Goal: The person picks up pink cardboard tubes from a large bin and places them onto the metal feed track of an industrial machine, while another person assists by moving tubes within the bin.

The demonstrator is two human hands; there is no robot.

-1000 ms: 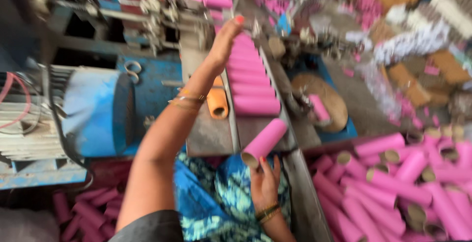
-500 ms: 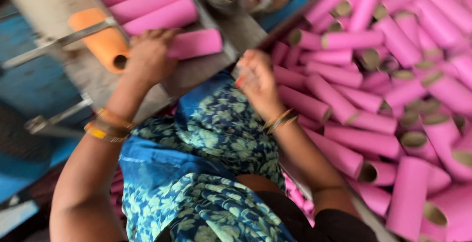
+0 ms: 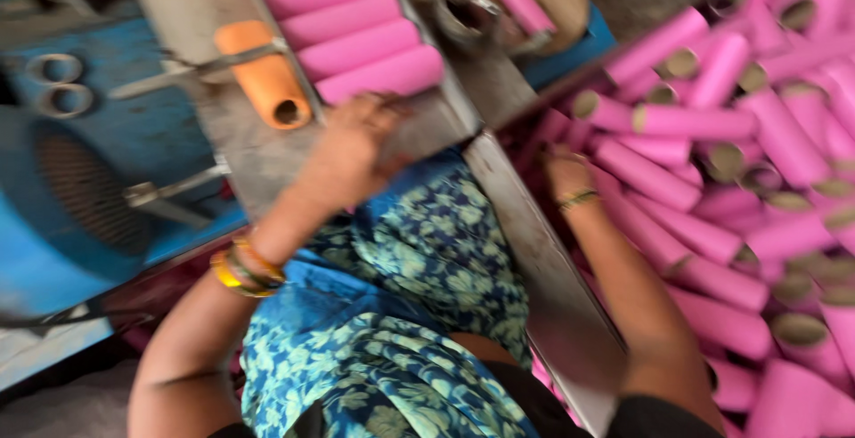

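Pink tubes (image 3: 365, 42) lined up side by side on the grey metal tray (image 3: 232, 149), up at twelve o'clock, nearest one lying just above the left hand (image 3: 356, 135). Half a second back, gripping a pink tube at that tray edge; now resting there with fingers curled loose at the row's lower end, nothing visibly held, though blurred, so hard to call for certain. Looks like that tube has joined the row. Orange tube (image 3: 264, 73) at eleven o'clock, clamped under a metal rod (image 3: 191, 71), unmoved. Over at three o'clock, right hand (image 3: 565, 171) down among the loose pile of pink tubes (image 3: 712, 180), fingers buried between them; closed on one or not, cannot tell. A moment ago hovering by the lap, now reaching deeper into the heap. Between both arms, blue floral garment (image 3: 401, 296) at six o'clock. Blue machine housing (image 3: 80, 189) at nine o'clock, well apart from either hand. Bangles (image 3: 245, 269) on the left wrist.
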